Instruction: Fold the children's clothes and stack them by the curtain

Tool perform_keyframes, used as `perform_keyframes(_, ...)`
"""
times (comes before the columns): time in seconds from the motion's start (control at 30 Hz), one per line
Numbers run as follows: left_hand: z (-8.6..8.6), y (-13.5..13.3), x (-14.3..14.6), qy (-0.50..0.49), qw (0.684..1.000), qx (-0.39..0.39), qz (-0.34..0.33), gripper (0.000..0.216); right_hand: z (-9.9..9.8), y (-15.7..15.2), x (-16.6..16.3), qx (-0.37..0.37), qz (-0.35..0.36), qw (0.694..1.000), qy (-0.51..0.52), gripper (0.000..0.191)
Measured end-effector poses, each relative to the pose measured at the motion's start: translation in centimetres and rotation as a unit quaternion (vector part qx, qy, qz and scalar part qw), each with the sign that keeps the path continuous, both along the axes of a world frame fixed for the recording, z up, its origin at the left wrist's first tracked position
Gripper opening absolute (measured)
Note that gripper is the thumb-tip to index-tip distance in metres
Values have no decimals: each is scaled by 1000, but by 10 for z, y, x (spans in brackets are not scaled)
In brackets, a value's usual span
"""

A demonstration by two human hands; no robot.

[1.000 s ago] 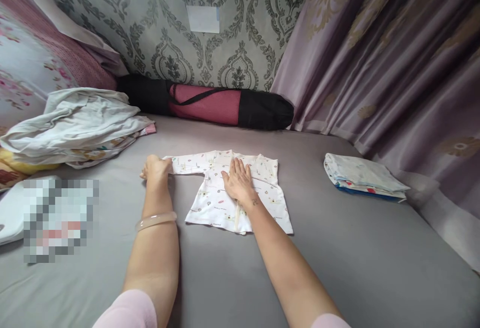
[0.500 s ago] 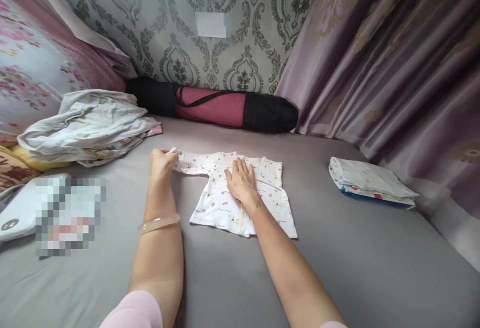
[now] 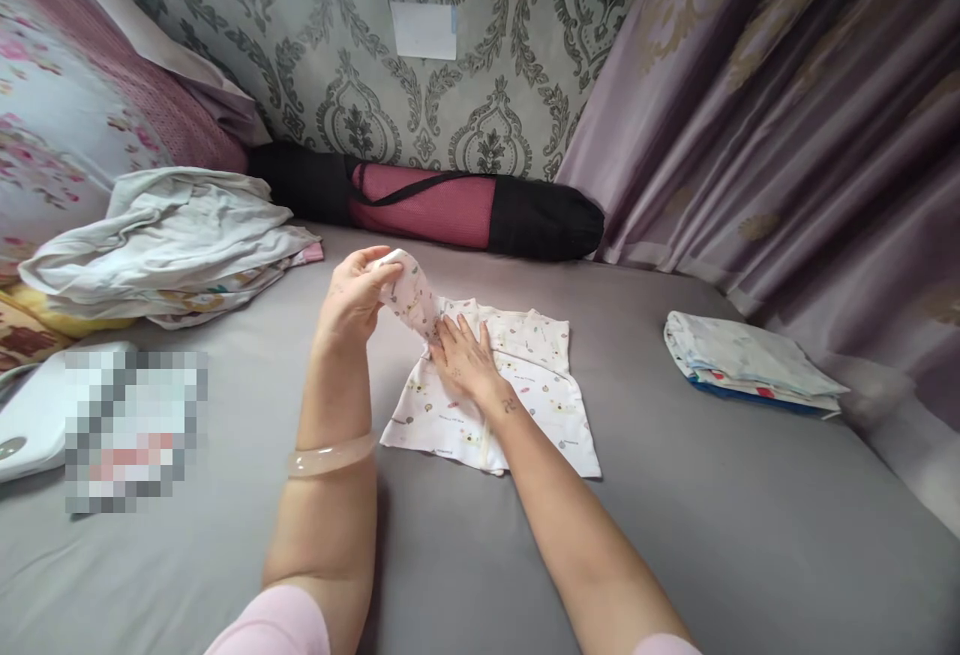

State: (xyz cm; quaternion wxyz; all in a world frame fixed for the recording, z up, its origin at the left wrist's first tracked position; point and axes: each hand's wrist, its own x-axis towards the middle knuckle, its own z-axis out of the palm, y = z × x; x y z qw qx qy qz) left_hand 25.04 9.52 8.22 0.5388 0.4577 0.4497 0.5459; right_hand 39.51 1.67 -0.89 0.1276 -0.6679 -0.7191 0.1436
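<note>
A small white baby shirt [image 3: 525,390] with a scattered print lies spread on the grey bed sheet [image 3: 465,555]. Its left sleeve is lifted off the sheet, the cuff pinched between the thumb and fingers of my left hand [image 3: 356,290]. My right hand [image 3: 469,360] lies flat on the shirt's upper body, close to the base of the raised sleeve, with its fingers stretched out. The shirt's right sleeve is folded in across the top of the body. A pale bangle [image 3: 330,458] circles my left forearm.
Along the wall lies a long black and pink bag [image 3: 420,205]. Crumpled pale clothes [image 3: 180,235] are heaped at the left, above a white device [image 3: 45,415] and a blurred-out item [image 3: 139,435]. Folded cloths [image 3: 750,360] sit at the right beside the purple curtain [image 3: 720,115].
My left hand has raised the sleeve and carried it up and to the right, toward the shirt's body. My right hand has slid slightly left on the shirt.
</note>
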Motion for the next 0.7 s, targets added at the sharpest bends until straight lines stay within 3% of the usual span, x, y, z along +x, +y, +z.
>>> perform_keyframes(0.27, 1, -21, 51, 18, 994, 45, -97, 51, -6, 1, 1, 42, 10, 999, -5, 52)
perform_keyframes(0.43, -15, -28, 85, 75, 996, 55, 5, 41, 8, 0, 12, 91, 2, 996, 8, 47)
perform_keyframes(0.53, -28, -28, 100, 100, 992, 57, 57, 37, 20, -2, 28, 87, -68, 991, 81, 37)
perform_keyframes(0.63, -39, -31, 111, 114, 989, 63, 75, 32, 28, -3, 44, 51, -208, 942, 257, 29)
perform_keyframes(0.7, -44, -35, 116, 109, 991, 66, 46, 33, 31, -2, 54, 12, -277, 861, 426, 29)
